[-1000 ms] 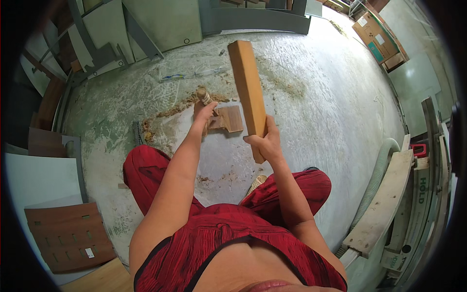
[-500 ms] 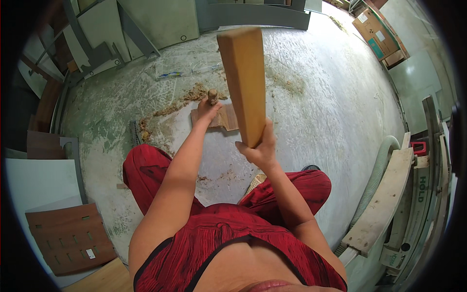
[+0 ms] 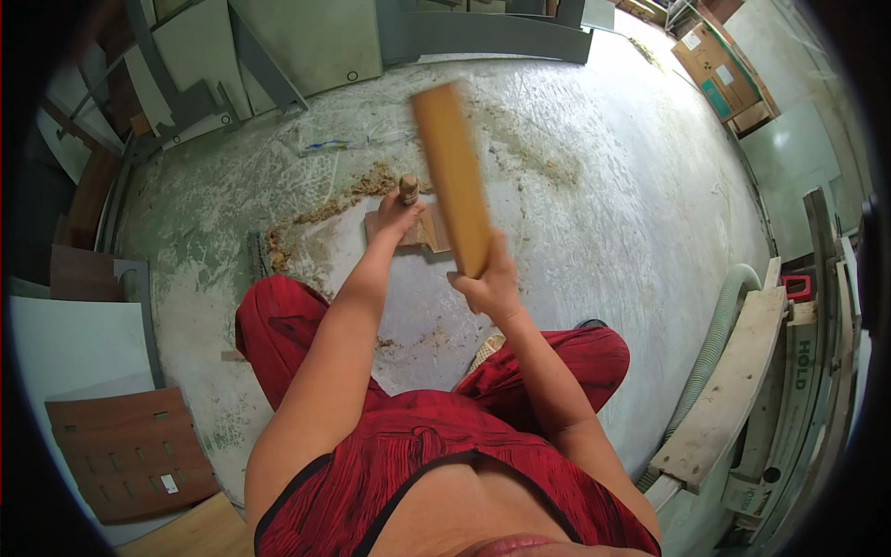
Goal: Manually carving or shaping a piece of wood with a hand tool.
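My two hands are apart, and each one is wrapped around something. My left hand [image 3: 399, 219] is closed on a round wooden handle [image 3: 408, 188]. The top of the handle sticks up out of my fist. I can't see its bottom end, because my hand hides it. That hand is over a small brown board [image 3: 437, 231] that lies on the floor [image 3: 603, 204]. The board has a step cut in its near edge.

My right hand [image 3: 490, 286] is shut tight around the near end of a long, thick block of yellow-brown wood [image 3: 452, 176]. The block is up in the air, just to the right of the handle, and it leans a bit to the left at the far end. It looks blurry. It covers the right side of the small board.

Crumbly brown bits [image 3: 320, 208] lie in a line on the floor near my left hand. Past them is a thin blue strip [image 3: 329, 145]. My red trousers [image 3: 278, 325] show on both sides, with my knees spread wide. On my right are a bendy green hose [image 3: 729, 320] and a long pale plank [image 3: 724, 399]. On my left is a brown panel with slots [image 3: 130, 436].
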A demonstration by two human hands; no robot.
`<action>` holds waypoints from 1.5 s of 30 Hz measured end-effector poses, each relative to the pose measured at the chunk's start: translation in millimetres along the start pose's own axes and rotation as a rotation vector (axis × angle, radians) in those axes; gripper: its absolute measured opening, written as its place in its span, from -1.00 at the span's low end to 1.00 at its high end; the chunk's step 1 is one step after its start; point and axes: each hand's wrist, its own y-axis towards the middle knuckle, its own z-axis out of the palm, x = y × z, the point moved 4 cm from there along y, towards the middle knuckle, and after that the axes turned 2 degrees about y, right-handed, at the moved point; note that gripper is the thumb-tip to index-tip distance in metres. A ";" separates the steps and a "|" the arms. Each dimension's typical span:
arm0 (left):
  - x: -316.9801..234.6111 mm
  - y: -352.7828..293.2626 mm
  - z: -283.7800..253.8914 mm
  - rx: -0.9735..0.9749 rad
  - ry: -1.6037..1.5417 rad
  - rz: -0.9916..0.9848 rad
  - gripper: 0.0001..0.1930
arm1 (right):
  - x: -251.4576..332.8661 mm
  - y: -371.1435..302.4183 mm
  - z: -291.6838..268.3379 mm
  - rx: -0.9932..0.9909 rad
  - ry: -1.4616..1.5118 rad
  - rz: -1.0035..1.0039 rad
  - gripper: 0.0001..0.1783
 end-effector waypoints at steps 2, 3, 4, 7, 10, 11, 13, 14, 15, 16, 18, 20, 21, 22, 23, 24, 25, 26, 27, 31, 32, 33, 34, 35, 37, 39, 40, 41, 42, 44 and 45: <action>4.8 1.0 1.3 0.009 -0.310 0.078 -0.64 | -24.3 4.8 7.1 0.217 -0.366 0.211 -0.24; 0.9 -0.8 3.4 0.011 -0.310 0.079 -0.64 | -23.5 4.4 5.1 0.215 -0.366 0.211 -0.24; -0.3 -3.0 8.2 -0.012 -0.309 0.005 -0.63 | -20.1 2.3 0.4 0.171 -0.306 0.172 -0.22; 43.9 16.3 -3.5 -0.078 -0.174 -0.010 -0.60 | 15.8 0.2 1.1 0.102 -0.011 0.044 -0.20; 31.1 12.9 10.9 -0.032 0.007 0.005 -0.58 | 18.7 -5.0 -4.5 -0.041 0.248 -0.005 -0.20; 16.1 8.6 12.8 -0.020 0.072 -0.034 -0.58 | 17.8 -6.4 -8.7 -0.106 0.295 -0.020 -0.21; 31.9 14.4 3.0 -0.074 0.007 0.023 -0.60 | 5.0 -3.2 -0.5 -0.016 0.059 0.016 -0.21; 40.4 18.0 -1.8 -0.113 -0.061 0.081 -0.63 | -3.2 -1.2 4.2 0.063 -0.185 0.057 -0.20; 39.3 16.2 4.0 -0.102 -0.066 0.081 -0.63 | -9.4 1.2 1.4 0.056 -0.191 0.065 -0.20; 35.4 13.0 6.4 -0.069 -0.062 0.079 -0.69 | -20.0 4.3 2.5 0.133 -0.234 0.217 -0.22; 52.6 22.2 -6.0 -0.061 -0.043 0.152 -0.80 | -25.2 5.9 8.6 0.167 -0.248 0.231 -0.25; 53.8 21.2 6.2 -0.003 -0.105 0.077 -0.79 | -36.7 4.9 -1.3 0.105 -0.112 0.245 -0.26; 56.6 22.7 9.3 0.023 -0.157 0.004 -0.77 | -33.1 7.4 -5.2 0.061 0.031 0.230 -0.28; 50.3 16.2 8.7 -0.022 -0.309 0.001 -0.79 | -22.3 6.5 -12.3 0.014 0.101 0.228 -0.31; 62.3 25.1 18.8 -0.009 -0.313 0.000 -0.79 | -24.7 7.5 -15.5 0.004 0.096 0.235 -0.31; 95.8 37.7 2.7 -0.137 -0.337 -0.118 -0.77 | -10.5 9.7 -12.2 0.012 0.190 0.195 -0.32; 128.4 45.6 -17.4 -0.272 -0.363 -0.234 -0.75 | 3.0 11.2 -7.0 0.029 0.287 0.154 -0.33; 146.7 48.4 -33.9 -0.370 -0.250 -0.233 -0.69 | 12.7 11.7 -3.2 0.064 0.295 0.131 -0.33; 129.4 43.5 -5.2 -0.318 -0.264 -0.243 -0.69 | 1.1 12.3 -14.7 0.007 0.275 0.143 -0.35; 35.9 15.4 27.0 -0.131 -0.091 -0.114 -0.65 | -14.9 9.8 -31.9 -0.059 0.181 0.167 -0.31; 31.9 13.0 22.2 -0.117 -0.078 -0.096 -0.67 | -12.2 9.3 -30.0 -0.051 0.184 0.163 -0.31; 22.2 9.6 21.4 -0.090 -0.066 -0.079 -0.68 | -9.0 7.6 -29.4 -0.046 0.154 0.117 -0.29; 16.1 8.1 20.1 -0.092 -0.064 -0.081 -0.68 | -4.2 6.6 -27.1 -0.038 0.125 0.069 -0.27; 7.5 7.1 20.9 -0.076 0.003 -0.022 -0.68 | 1.5 4.9 -26.8 -0.038 0.127 0.071 -0.27; 9.8 8.5 18.9 -0.070 0.074 0.031 -0.69 | 22.4 -0.5 -28.4 -0.104 0.311 -0.036 -0.21; 14.7 16.1 22.7 -0.080 0.074 0.077 -0.68 | 11.9 -6.1 -22.6 -0.132 0.290 -0.065 -0.19; 20.9 18.3 23.9 -0.080 0.076 0.080 -0.68 | 7.3 -6.8 -20.9 -0.160 0.268 -0.102 -0.17; 27.0 20.1 24.0 -0.079 -0.028 0.087 -0.69 | 1.8 -6.0 -18.9 -0.161 0.270 -0.105 -0.17; 24.2 20.8 26.3 -0.069 -0.136 0.096 -0.68 | -5.8 -3.1 -14.6 -0.056 0.015 -0.034 -0.18; 21.2 20.6 27.4 -0.041 -0.146 0.067 -0.67 | -15.3 -0.5 -14.3 0.044 -0.242 0.038 -0.19; 23.5 18.9 24.2 -0.025 -0.149 0.033 -0.66 | -16.3 1.3 -12.2 0.072 -0.236 0.076 -0.20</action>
